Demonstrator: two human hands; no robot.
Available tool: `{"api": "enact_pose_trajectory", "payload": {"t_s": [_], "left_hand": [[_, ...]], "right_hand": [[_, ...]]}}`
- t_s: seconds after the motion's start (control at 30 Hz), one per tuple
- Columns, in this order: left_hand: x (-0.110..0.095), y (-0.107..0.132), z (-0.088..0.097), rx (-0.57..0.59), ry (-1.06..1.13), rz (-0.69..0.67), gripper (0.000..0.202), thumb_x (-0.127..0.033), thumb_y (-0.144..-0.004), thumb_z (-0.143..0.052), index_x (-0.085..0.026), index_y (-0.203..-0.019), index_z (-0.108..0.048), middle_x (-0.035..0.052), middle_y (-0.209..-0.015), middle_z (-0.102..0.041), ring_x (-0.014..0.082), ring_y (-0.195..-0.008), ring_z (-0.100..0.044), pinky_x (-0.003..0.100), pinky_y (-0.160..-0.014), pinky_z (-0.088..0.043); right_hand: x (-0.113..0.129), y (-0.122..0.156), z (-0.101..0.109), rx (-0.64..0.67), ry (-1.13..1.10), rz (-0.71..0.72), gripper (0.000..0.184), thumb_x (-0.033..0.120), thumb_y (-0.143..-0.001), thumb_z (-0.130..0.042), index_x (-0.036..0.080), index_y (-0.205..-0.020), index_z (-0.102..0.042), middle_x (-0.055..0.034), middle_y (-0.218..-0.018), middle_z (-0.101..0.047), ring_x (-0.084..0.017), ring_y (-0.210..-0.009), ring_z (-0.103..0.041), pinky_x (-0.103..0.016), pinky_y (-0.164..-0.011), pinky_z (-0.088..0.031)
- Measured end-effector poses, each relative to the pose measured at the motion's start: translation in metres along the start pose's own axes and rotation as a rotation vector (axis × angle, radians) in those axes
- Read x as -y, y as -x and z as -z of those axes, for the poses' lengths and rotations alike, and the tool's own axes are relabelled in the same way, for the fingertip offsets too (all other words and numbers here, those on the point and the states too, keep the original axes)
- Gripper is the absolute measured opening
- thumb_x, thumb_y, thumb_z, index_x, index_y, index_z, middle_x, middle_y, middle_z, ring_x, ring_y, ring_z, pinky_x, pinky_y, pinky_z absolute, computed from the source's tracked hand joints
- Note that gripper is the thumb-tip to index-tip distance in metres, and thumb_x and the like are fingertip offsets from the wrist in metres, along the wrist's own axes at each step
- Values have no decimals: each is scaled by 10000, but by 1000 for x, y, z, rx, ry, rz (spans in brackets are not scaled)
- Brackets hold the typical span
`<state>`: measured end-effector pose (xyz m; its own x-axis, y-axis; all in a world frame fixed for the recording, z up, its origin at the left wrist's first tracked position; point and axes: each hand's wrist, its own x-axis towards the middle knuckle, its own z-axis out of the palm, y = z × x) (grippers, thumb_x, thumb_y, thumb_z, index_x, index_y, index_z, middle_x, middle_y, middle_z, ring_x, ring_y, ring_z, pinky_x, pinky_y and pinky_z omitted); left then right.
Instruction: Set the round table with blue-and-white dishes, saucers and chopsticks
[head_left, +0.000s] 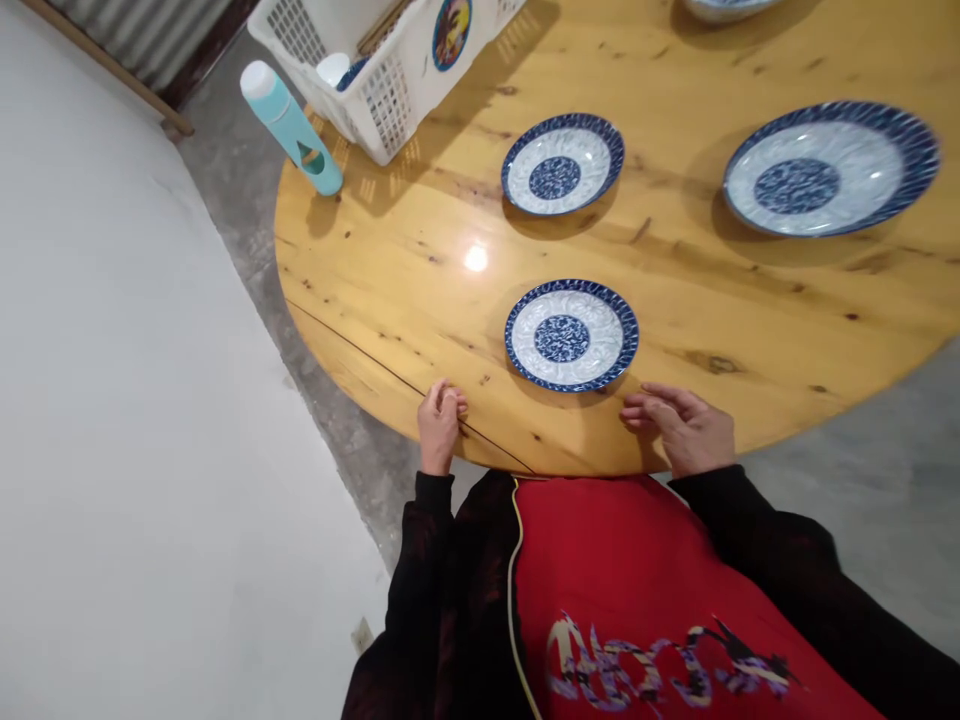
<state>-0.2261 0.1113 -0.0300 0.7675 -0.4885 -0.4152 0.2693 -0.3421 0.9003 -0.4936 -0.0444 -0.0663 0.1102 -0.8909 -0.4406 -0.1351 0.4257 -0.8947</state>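
Observation:
A round blue-and-white plate (574, 340) lies on the wooden table (390, 300) in front of me. My left hand (440, 420) rests at the table's near edge, left of this plate and apart from it. Its fingers are curled in, with nothing seen in them. To the plate's lower right is my right hand (681, 425), holding nothing, its fingers loosely stretched toward the plate with a small gap to the rim. Beyond lies a second patterned plate (562, 165). A larger matching dish (832, 170) sits farther right.
At the back left stands a white plastic basket (386, 110) with a bowl (334, 68) and other items inside. A light-blue bottle (292, 130) stands beside it near the table's edge. Another dish (727, 8) is cut off at the top. A white wall (150, 400) runs along the left.

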Motion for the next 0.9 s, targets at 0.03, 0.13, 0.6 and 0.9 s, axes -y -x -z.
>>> {"api": "enact_pose_trajectory", "payload": {"t_s": [0.03,0.13,0.6,0.9], "left_hand": [[1,1,1,8,8,-5,366,-401,-916,-653,-132,-1164,-651,77,-973,-704,138,-817,-690,278,-772,-571],[3,2,3,32,18,-9,338,-385,-913,-654,-136,-1143,-658,72,-971,-704,125,-801,-685,259,-756,-564],[17,-3,-66,300,-76,5,422,-371,-934,-591,-137,-1284,-578,67,-891,-704,163,-765,-695,280,-717,-577],[3,-16,-92,294,-266,-131,174,-327,-952,-497,-222,-814,-488,-3,-729,-580,148,-646,-618,255,-652,-523]], "right_hand": [[-1,5,-2,1,0,-7,316,455,-669,-803,251,-887,-699,-65,-808,-748,-235,-642,-697,-425,-565,-631],[-1,18,-4,15,22,-19,305,447,-673,-805,250,-888,-714,-57,-804,-752,-227,-634,-694,-408,-559,-626],[9,-10,-34,82,-9,-19,405,449,-641,-788,192,-933,-676,-37,-762,-721,-190,-617,-690,-320,-567,-615],[16,-30,-47,139,-11,-51,444,475,-596,-802,168,-898,-691,-51,-808,-737,-190,-646,-674,-323,-601,-623]]}}
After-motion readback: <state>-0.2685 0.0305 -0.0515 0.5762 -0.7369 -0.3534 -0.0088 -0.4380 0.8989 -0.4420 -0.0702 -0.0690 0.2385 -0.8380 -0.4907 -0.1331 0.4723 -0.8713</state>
